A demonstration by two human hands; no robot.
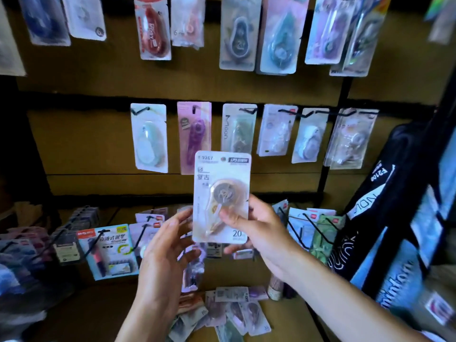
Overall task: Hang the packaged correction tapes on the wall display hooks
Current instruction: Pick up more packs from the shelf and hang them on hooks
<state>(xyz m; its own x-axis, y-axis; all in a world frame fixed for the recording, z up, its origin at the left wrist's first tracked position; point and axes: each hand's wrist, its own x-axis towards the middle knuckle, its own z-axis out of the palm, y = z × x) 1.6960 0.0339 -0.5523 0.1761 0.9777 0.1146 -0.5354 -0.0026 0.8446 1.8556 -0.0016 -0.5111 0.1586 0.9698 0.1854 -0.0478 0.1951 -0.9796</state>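
Observation:
My right hand (256, 227) pinches a packaged correction tape (222, 193), a white card with a beige tape dispenser, held upright in front of the wall display. The thumb lies on the front of the pack, the fingers behind it. My left hand (165, 243) hovers just left of the pack with relaxed fingers, holding nothing. A pile of loose packaged tapes (229, 314) lies on the surface below. Black wire hooks (249, 110) in the middle row carry other packs.
The brown wall panel (86, 139) holds rows of hanging packs above and in the middle. Lower hooks carry pen packs (111, 250) at left and more packs (318, 230) at right. A black bag (385, 193) hangs at the right edge.

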